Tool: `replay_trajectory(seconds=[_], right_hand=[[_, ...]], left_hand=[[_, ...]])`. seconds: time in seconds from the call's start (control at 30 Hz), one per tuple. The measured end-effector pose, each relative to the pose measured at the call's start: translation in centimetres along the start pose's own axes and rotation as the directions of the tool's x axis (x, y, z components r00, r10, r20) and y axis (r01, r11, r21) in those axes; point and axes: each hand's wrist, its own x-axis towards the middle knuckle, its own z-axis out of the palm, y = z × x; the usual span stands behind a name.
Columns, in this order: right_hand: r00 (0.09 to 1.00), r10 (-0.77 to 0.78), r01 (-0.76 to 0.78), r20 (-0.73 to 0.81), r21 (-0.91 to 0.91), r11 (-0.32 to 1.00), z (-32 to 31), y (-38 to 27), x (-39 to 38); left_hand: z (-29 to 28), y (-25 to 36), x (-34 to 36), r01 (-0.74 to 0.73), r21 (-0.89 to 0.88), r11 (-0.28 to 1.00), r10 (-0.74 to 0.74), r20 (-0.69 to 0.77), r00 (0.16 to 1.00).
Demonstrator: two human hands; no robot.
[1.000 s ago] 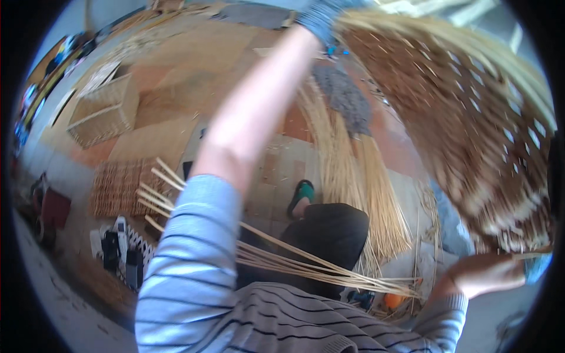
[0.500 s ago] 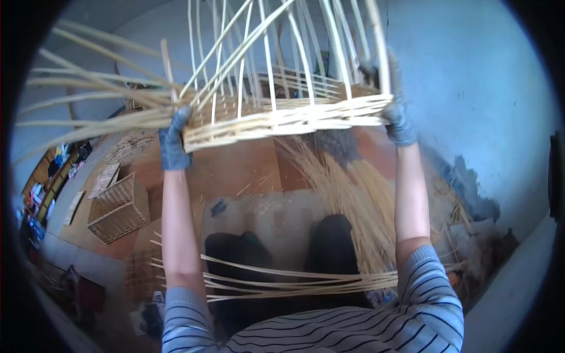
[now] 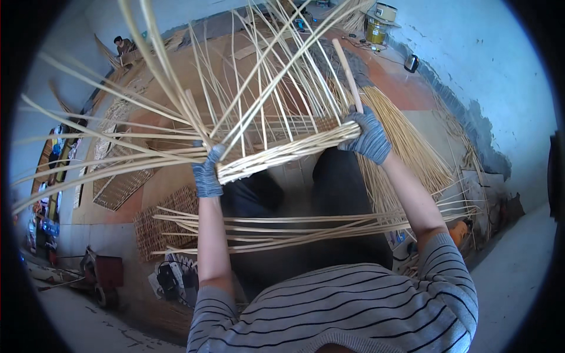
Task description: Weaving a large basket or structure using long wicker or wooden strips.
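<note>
Between my two gloved hands hangs a half-woven wicker basket [image 3: 288,151], raised above my knees. Its near side has a low band of woven pale rods, with long bare stakes standing up and splaying out to the left. My left hand [image 3: 207,172], in a grey glove, grips the left near corner, its thumb at the top. My right hand [image 3: 369,136] is closed round the right near corner, beside a thick upright stick [image 3: 348,76]. Several loose willow rods [image 3: 306,226] lie across my lap. Much of the basket's far side is hidden behind the stakes.
A large bundle of willow rods [image 3: 406,141] spreads on the floor at the right. Woven panels [image 3: 168,220] lie at the left, near a red-brown wheeled machine [image 3: 105,270]. A kettle [image 3: 411,63] and a yellow bucket [image 3: 375,30] stand far right. Another person [image 3: 123,46] sits far left.
Both hands have come down and nearer with the basket, which now sits lower over my knees. My view has tilted, bringing the far floor into sight.
</note>
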Motion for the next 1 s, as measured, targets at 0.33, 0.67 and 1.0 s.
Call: replay_trajectory(seconds=[0.33,0.67,1.0], right_hand=[[0.773,-0.597,0.491,0.214,-0.798,0.349,-0.7,-1.0,-7.7],[0.800,-0.595,0.269,0.079,-0.933,0.238,5.2,3.4,-11.8],[0.992,-0.040,0.115,-0.122,0.711,0.693,13.2,4.5,15.7]], left_hand=[[0.1,2.0,-8.0,-0.183,0.074,0.980,0.188,-0.071,0.980],[-1.2,-4.5,-6.9,0.127,0.373,0.919,-0.127,-0.024,0.992],[-0.9,-4.0,-7.6,-0.027,0.503,0.864,-0.025,0.096,0.995]])
